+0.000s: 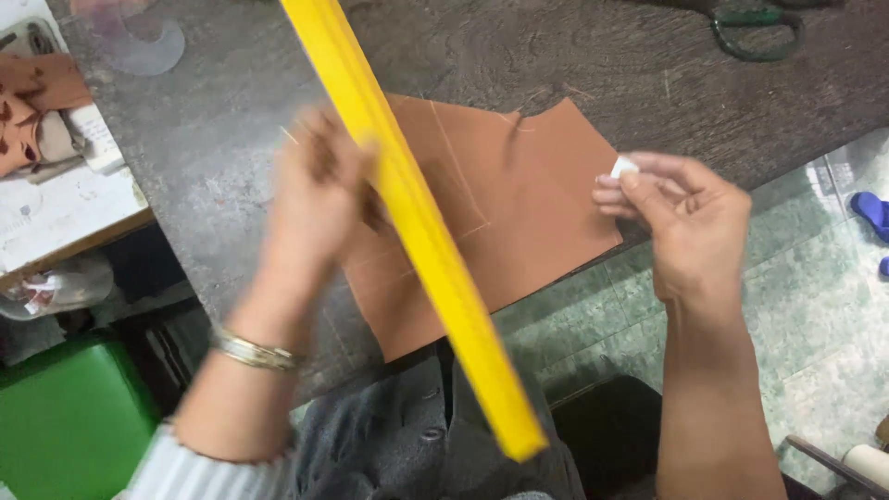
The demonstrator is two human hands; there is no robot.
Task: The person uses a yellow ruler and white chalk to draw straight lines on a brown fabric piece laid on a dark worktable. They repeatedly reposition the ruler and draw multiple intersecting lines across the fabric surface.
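Left hand (319,190) (blurred) is closed on a long yellow ruler (417,222), which runs aslant over a brown leather piece (519,185); the leather lies flat on the dark surface (231,111), its near edge overhanging; right hand (685,218) pinches a small white chalk (623,168) at the leather's right edge; green-handled scissors (755,28) lie well apart.

At frame centre the left hand (319,190) grips a long yellow ruler (417,222) slanting over brown fabric (519,194), while the right hand (681,218) pinches white chalk (623,168) at its right edge
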